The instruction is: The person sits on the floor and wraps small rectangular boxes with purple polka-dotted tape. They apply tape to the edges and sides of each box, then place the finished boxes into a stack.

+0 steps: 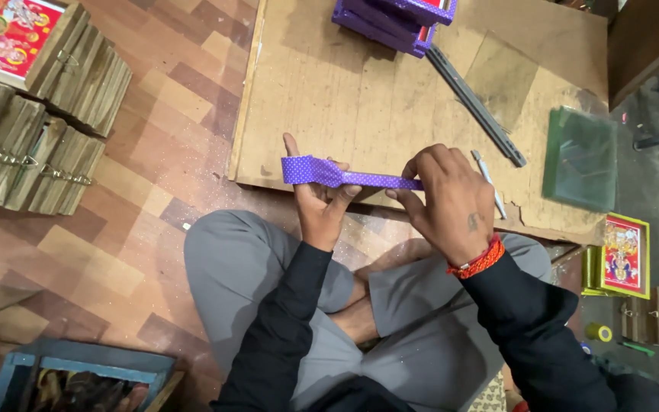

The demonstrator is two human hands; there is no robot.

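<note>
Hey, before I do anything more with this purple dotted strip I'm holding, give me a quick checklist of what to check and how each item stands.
1. Left hand grips the purple dotted strip at its wider end: ok.
2. Right hand pinches the strip's other end: ok.
3. Strip stretched straight between both hands, no sag: ok.
4. Strip held above the near edge of the wooden board: ok.
5. Pen-like tool beside the right hand, within reach: ok.
6. Strip's underside free of dirt or creases: cannot tell.

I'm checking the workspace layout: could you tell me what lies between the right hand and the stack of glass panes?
In the head view, a slim grey pen-like tool lies on the board between the right hand and the glass panes.
</note>
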